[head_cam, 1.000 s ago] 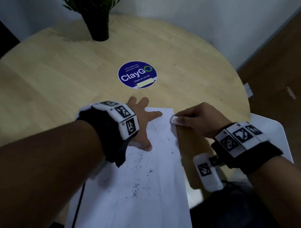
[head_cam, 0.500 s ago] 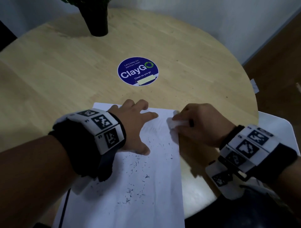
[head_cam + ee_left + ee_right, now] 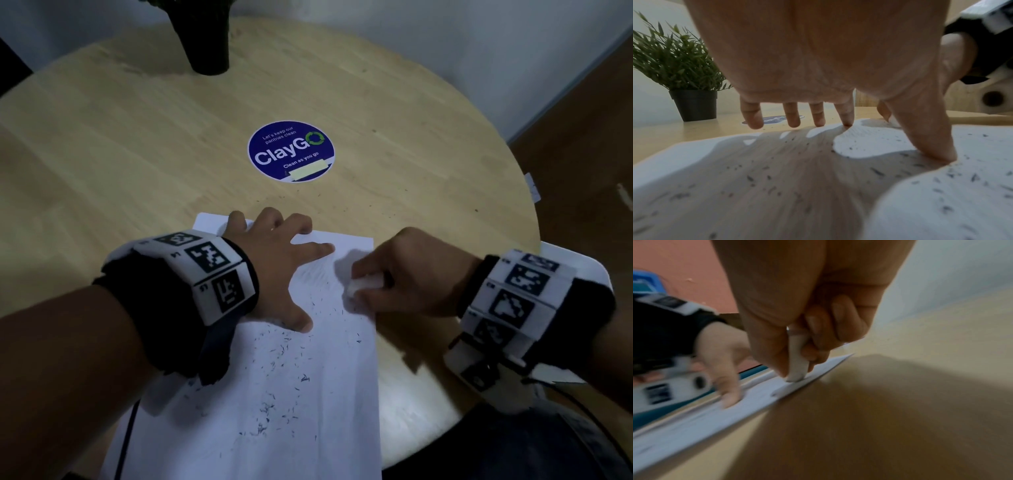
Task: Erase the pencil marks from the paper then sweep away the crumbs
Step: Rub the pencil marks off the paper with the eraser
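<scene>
A white sheet of paper (image 3: 291, 411) lies on the round wooden table (image 3: 137, 154), strewn with dark eraser crumbs (image 3: 270, 407). Faint pencil marks (image 3: 315, 274) remain near its top. My left hand (image 3: 274, 267) lies spread on the paper's upper part, fingertips (image 3: 754, 123) and thumb pressing it down. My right hand (image 3: 394, 277) pinches a white eraser (image 3: 363, 284) whose tip (image 3: 797, 373) touches the paper close to its right edge (image 3: 818, 376), just right of the left forefinger.
A blue round ClayGo sticker (image 3: 291, 150) sits at the table's middle. A dark potted plant (image 3: 205, 37) stands at the far side, green leaves (image 3: 674, 61) in the left wrist view. The table's right edge (image 3: 527, 212) drops to brown floor. A white surface (image 3: 582, 260) lies behind my right wrist.
My right hand with the eraser has moved from the paper's top right corner down and inward onto the sheet. The left hand stays spread on the paper. The head view has shifted closer.
</scene>
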A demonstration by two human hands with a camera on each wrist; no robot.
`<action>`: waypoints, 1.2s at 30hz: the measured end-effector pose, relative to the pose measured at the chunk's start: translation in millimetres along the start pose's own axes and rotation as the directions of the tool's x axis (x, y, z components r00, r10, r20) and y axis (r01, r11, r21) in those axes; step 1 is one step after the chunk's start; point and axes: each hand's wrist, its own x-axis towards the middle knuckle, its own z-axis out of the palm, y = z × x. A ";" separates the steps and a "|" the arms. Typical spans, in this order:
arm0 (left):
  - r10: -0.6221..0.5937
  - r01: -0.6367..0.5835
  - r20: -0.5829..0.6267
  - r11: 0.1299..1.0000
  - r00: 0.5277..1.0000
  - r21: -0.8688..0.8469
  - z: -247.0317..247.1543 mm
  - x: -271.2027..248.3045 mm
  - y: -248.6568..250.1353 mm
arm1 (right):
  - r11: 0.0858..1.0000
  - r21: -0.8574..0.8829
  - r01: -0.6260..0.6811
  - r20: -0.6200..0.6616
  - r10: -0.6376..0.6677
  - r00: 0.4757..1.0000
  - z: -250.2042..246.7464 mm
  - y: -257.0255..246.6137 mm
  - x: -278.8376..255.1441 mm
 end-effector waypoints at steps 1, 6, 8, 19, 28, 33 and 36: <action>-0.001 0.001 -0.002 1.000 1.000 -0.003 0.4 -0.2 -0.1 | 1.000 -0.015 -0.026 -0.025 0.026 0.999 -1.9 5.3 2.6; -0.003 0.005 0.023 0.997 1.000 -0.080 1.3 0.5 -0.4 | 0.997 -0.070 -0.013 -0.060 0.009 0.998 -8.2 16.8 6.6; -0.007 0.010 0.030 0.997 1.000 -0.081 0.4 0.8 0.2 | 0.997 -0.053 0.065 0.025 -0.064 0.998 -0.6 9.0 0.3; -0.025 0.027 0.042 0.998 0.999 -0.055 -2.3 1.7 3.5 | 0.999 -0.030 -0.019 -0.050 0.018 0.999 -7.8 25.7 3.2; 0.009 -0.007 0.042 1.000 0.999 -0.030 -4.2 2.7 1.3 | 0.998 -0.047 -0.040 -0.027 0.039 0.999 -3.3 19.6 3.5; 0.014 -0.013 0.035 0.999 0.999 -0.030 -4.0 4.5 1.3 | 0.992 -0.100 0.077 -0.037 -0.081 0.996 0.6 11.5 4.5; 0.019 -0.018 0.035 0.999 0.999 -0.029 -4.0 4.9 0.4 | 0.995 -0.087 0.041 -0.030 -0.044 0.999 4.2 14.4 2.8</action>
